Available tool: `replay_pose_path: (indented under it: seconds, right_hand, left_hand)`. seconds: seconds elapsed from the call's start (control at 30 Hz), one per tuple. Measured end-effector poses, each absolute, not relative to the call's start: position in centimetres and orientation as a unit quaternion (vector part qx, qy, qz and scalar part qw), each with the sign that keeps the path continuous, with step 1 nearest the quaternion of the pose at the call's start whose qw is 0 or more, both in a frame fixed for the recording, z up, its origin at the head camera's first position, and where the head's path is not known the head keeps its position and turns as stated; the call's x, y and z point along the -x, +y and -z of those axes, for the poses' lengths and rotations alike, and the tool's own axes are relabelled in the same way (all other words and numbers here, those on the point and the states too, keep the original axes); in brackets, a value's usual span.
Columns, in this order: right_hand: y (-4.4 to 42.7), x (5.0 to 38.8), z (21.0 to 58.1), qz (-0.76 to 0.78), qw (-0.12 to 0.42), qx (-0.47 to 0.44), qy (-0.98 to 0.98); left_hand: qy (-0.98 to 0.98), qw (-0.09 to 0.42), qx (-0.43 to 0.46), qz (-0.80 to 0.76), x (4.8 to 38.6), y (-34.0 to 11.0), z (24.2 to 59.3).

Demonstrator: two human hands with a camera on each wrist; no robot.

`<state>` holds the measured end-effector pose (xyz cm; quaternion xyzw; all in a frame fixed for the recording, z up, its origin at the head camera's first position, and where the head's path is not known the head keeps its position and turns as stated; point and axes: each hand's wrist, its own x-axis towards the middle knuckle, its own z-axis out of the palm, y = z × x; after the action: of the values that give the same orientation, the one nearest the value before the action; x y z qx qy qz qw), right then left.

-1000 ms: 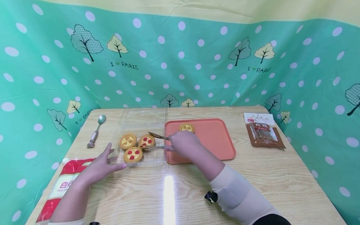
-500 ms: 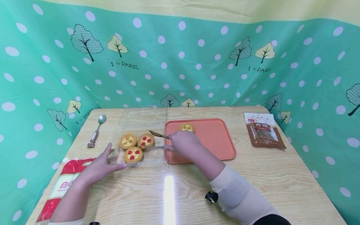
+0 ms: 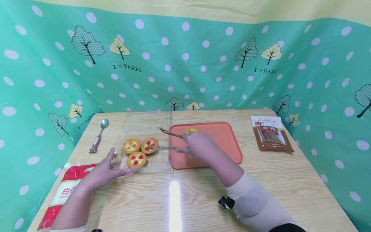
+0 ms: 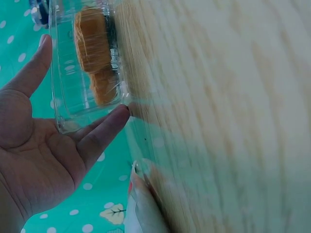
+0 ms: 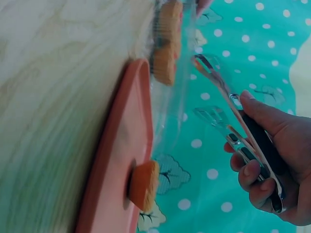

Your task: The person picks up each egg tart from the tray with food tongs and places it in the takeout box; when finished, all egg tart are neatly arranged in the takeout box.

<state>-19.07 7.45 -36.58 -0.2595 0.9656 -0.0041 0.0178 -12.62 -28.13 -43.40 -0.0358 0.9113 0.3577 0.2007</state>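
in the head view, my left hand [image 3: 108, 169] lies at the near left corner of the clear plastic container [image 3: 159, 162], fingers straight and thumb spread. my right hand [image 3: 200, 145] grips metal tongs [image 3: 171, 133] over the left part of the pink tray [image 3: 223, 141], their arms parted and reaching left over the container. in the container sit three tarts touching: the orange-topped tart [image 3: 131, 146], the right-hand red-dotted tart [image 3: 149, 145] and the near red-dotted tart [image 3: 137, 160]. a fourth tart [image 3: 191, 130] sits on the tray, partly behind my hand. a spoon [image 3: 99, 137] lies left, near a red-and-white bag [image 3: 65, 190]; a brown packet [image 3: 272, 138] lies far right.

in the left wrist view, my thumb and fingers spread about the container's corner; whether they press it i cannot tell.

in the right wrist view, my fingers curl round the tongs; the tips stand apart, raised clear of the tarts.
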Motion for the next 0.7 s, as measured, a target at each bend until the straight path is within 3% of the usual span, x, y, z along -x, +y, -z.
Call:
replay_pose_path:
  seconds: [0.2,0.7]
  right_hand:
    - [9.5,19.2,35.6,0.036,0.003,0.235,0.971]
    - [14.7,19.8,35.6,0.090,0.032,0.159,0.983]
  left_hand:
    - [0.911,0.203,0.038,-0.357,12.6,-28.2,43.5]
    - [0.908,0.205,0.042,-0.362,12.5,-28.2,43.4]
